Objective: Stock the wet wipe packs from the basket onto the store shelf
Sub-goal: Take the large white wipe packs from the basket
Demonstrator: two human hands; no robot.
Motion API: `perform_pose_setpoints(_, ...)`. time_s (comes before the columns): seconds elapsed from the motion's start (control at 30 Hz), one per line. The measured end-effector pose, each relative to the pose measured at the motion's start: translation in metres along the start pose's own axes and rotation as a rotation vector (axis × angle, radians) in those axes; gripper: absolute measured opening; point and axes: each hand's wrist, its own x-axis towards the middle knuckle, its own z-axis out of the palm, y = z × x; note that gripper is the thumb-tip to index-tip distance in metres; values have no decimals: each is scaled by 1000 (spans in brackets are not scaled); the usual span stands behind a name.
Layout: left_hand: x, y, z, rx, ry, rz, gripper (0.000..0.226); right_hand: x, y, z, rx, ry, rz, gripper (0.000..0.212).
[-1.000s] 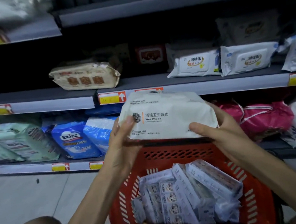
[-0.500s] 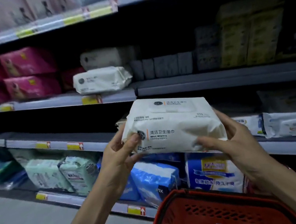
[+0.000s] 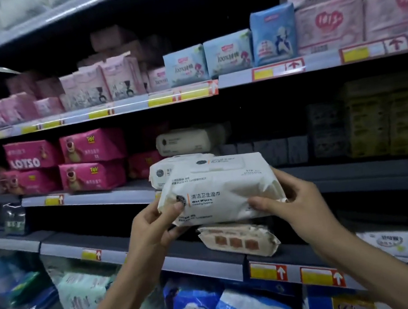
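I hold a white wet wipe pack (image 3: 227,190) level in front of the shelves. My left hand (image 3: 153,229) grips its left end and my right hand (image 3: 293,201) grips its right end. Just behind it, a matching white pack (image 3: 163,171) lies on the grey middle shelf (image 3: 112,191), and another one (image 3: 182,140) sits higher and further back. The held pack is just below that shelf's front edge. The basket is out of view.
Pink Lotso boxes (image 3: 91,158) fill the middle shelf's left side; dark and yellow packs (image 3: 379,123) stand at its right. A beige pack (image 3: 240,239) lies on the shelf below. Pink and blue pad packs (image 3: 229,54) line the upper shelf.
Both hands have lifted the pack from above the red basket up to the middle shelf's height. My view has tilted up, so the basket has dropped out of sight.
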Motion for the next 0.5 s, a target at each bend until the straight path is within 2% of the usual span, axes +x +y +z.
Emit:
perform_pose_setpoints(0.07,20,7,-11,26,-1,3,70,19,0,14,-26,19,-34,67)
perform_pose_setpoints(0.17,54,20,-24,67,-9,25,27,51,-1,33,-20,37,-83,62)
perform_pose_setpoints(0.23,77,31,-31,86,3,74,16,73,-1,48,-2,40,-118,55)
perform_pose_setpoints(0.37,129,49,-44,39,28,152,21,123,-1,77,11,92,-169,44)
perform_pose_setpoints(0.43,158,53,-50,70,62,168,25,151,-1,91,-19,118,-177,44)
perform_pose_setpoints(0.5,189,45,-58,188,153,172,21,179,10,106,-121,184,-163,45)
